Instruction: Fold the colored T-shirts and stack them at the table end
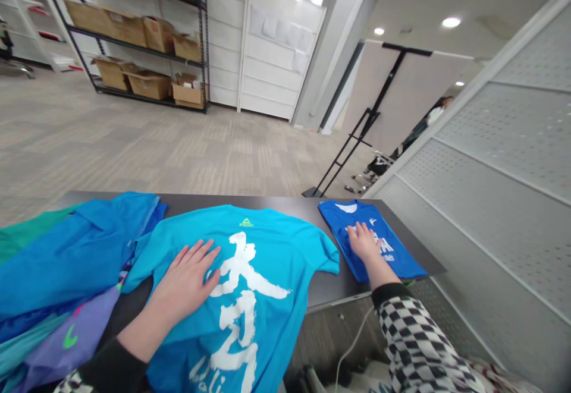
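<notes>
A turquoise T-shirt [285,250] with large white brush-style characters lies spread face down or up, I cannot tell which, its lower part hanging over the table's front edge. Flat on its left side rests my left hand [190,277], fingers stretched out and holding nothing. To the right lies a folded royal-blue T-shirt [357,262] with white print. My right hand [363,241] lies on top of it, fingers spread. At the left is a heap of garments, with a blue one [75,256] on top and a purple one [84,339] lower down.
The dark table [200,199] stands beside a grey perforated partition [486,191] on the right. Beyond it are a black easel-like stand [375,107] and a shelf rack [134,45] with cardboard boxes. A white cable [352,345] hangs below the table's front edge. A person [435,113] is partly visible behind the partition.
</notes>
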### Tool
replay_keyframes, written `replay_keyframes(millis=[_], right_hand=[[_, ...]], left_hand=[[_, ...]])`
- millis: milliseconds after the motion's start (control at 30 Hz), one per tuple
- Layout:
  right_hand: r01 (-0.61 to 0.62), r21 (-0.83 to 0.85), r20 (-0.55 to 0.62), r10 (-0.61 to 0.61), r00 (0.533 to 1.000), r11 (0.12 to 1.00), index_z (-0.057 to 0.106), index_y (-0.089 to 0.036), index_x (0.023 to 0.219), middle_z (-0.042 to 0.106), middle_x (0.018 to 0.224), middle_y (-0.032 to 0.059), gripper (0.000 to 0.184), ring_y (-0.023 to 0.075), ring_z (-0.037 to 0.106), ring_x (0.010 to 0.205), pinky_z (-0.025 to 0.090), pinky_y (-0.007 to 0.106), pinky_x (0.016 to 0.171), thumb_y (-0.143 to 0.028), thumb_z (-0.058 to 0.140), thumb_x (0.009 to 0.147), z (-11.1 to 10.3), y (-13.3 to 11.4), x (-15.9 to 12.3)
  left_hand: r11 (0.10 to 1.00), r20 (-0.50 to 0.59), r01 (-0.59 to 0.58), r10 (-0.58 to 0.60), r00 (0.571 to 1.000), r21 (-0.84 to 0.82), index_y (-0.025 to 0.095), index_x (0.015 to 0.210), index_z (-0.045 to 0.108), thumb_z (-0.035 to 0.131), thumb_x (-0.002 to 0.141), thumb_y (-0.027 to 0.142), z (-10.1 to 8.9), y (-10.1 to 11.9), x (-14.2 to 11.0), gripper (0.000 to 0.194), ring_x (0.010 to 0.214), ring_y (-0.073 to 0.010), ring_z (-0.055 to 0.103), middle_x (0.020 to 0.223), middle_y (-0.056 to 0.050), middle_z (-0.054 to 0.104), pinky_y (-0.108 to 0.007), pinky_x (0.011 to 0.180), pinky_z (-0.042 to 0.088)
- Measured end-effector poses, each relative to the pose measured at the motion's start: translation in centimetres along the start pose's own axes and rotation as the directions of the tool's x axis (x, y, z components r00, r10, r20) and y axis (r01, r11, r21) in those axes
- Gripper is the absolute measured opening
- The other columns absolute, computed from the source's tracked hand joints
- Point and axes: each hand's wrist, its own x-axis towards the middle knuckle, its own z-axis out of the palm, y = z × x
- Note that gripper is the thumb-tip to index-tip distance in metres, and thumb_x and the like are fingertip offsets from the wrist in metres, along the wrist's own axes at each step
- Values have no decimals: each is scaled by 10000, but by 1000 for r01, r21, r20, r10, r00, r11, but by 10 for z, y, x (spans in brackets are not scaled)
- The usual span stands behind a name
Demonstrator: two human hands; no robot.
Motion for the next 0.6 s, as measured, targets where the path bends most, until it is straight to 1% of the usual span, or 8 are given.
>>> replay_keyframes(millis=[100, 167, 233, 300, 367, 500, 600], right_hand=[[-45, 5, 13, 45, 999, 999, 323, -232, 1811, 201, 1895, 110, 884, 414, 176, 1742, 147, 753, 1360, -735, 209, 1093, -4, 16, 29], [-65, -20, 57, 67, 996, 998, 258, -238, 1829, 156, 1903, 120, 945, 430, 142, 1744, 133, 774, 1347, -796, 222, 1066, 2, 19, 38], [-80, -56, 102, 85, 991, 995, 214, -235, 1838, 131, 1906, 135, 1005, 442, 127, 1743, 106, 778, 1345, -845, 244, 1040, 12, 21, 44], [-84, -79, 117, 93, 989, 993, 199, -234, 1841, 117, 1908, 134, 1032, 436, 124, 1744, 86, 761, 1354, -867, 249, 1028, 22, 25, 50], [-85, -85, 119, 95, 988, 993, 200, -240, 1841, 106, 1911, 125, 1026, 427, 124, 1746, 89, 746, 1361, -866, 248, 1029, 26, 31, 60], [-77, -64, 111, 84, 990, 995, 214, -227, 1838, 105, 1908, 140, 1029, 439, 129, 1743, 88, 757, 1355, -863, 274, 1032, 24, 41, 79], [-81, -46, 111, 86, 990, 996, 209, -204, 1838, 102, 1905, 156, 1054, 459, 124, 1740, 86, 776, 1344, -871, 292, 1026, 22, 43, 82]], left_hand=[[1000, -17, -9, 9, 1000, 9, 286, 1616, 642, 516, 1093, 549, 6, -4, -1, 599, 1673, -356, 406, 1760, -66, 506, -624, 1375, 296], [1000, -32, -11, 12, 999, 14, 288, 1613, 646, 520, 1088, 562, 10, -6, -1, 605, 1664, -362, 419, 1757, -70, 510, -630, 1373, 292], [1000, -42, -17, 18, 999, 17, 284, 1608, 651, 529, 1083, 583, 12, -8, -1, 616, 1656, -368, 432, 1752, -78, 517, -633, 1374, 282], [1000, -43, -26, 27, 999, 14, 281, 1606, 651, 540, 1076, 599, 13, -10, -1, 628, 1652, -373, 437, 1749, -82, 522, -632, 1375, 276], [1000, -40, -30, 30, 999, 9, 280, 1606, 650, 549, 1070, 605, 12, -10, -1, 635, 1652, -377, 435, 1746, -83, 526, -631, 1376, 272], [1000, -30, -23, 24, 999, 12, 281, 1606, 647, 533, 1067, 607, 10, -8, -1, 640, 1668, -372, 411, 1752, -80, 520, -620, 1385, 262], [1000, -22, -16, 16, 1000, 23, 287, 1607, 646, 519, 1063, 615, 10, -9, 0, 648, 1666, -373, 415, 1752, -72, 519, -627, 1384, 273]])
